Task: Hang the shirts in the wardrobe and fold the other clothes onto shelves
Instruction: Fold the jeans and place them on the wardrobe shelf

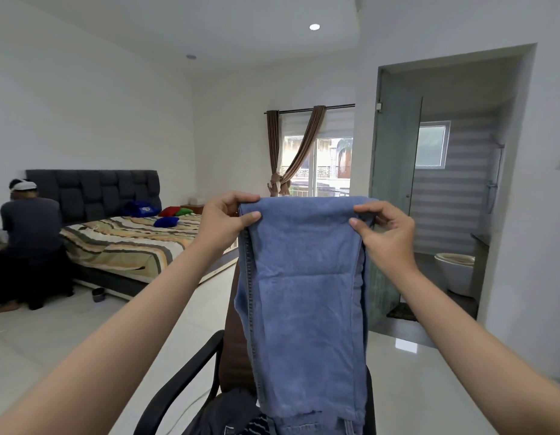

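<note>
Bedroom: both hands [223, 219] [387, 232] pinch folded jeans [307, 293] aloft

Both bare forearms extend forward and upward, converging slightly. Left hand [223, 219] and right hand [383, 229] are raised level with each other, each grip a pinch with thumb in front and fingers curled over the top of the jeans [303, 277].

A: The room is bright and even. Daylight enters by the window [317, 164], and one ceiling lamp [314, 27] is on.

B: Yes. The floor [407, 345] shows small glare, walls bend at the edges, and focus is slightly soft.
</note>
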The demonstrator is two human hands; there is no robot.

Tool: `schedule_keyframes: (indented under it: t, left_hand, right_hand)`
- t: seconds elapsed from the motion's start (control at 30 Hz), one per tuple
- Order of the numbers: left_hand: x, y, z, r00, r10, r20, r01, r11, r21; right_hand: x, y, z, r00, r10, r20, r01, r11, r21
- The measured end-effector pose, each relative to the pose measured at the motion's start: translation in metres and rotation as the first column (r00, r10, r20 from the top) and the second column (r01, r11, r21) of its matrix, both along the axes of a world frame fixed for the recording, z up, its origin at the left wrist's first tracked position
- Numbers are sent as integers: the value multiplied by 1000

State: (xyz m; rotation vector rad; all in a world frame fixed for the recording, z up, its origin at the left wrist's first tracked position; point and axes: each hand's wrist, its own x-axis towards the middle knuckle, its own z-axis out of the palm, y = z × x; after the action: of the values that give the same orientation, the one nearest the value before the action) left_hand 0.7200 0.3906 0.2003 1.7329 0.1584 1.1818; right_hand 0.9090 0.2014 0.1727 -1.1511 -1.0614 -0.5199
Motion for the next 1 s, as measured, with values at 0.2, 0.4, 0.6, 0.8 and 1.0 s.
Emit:
schedule_keyframes:
  t: [0.2,0.4,0.6,0.8,1.0]
  left_hand:
    - [-9,13,-13,992,110,65,-116,987,109]
    - [-24,12,-15,998,-41,36,38,997,68]
    - [-41,5,-3,1000,19,-2,-18,986,168]
    - [-42,6,-4,993,-34,117,25,997,79]
    - [-36,3,-6,953,-235,191,234,972,27]
  right_hand:
    - [-11,6,15,996,49,69,-53,997,53]
    - [-11,9,30,995,64,72,-68,996,51]
    - [-6,6,38,996,76,52,-77,997,29]
    - [-7,3,46,995,92,41,-93,996,14]
    - [-14,5,52,994,107,23,-108,994,15]
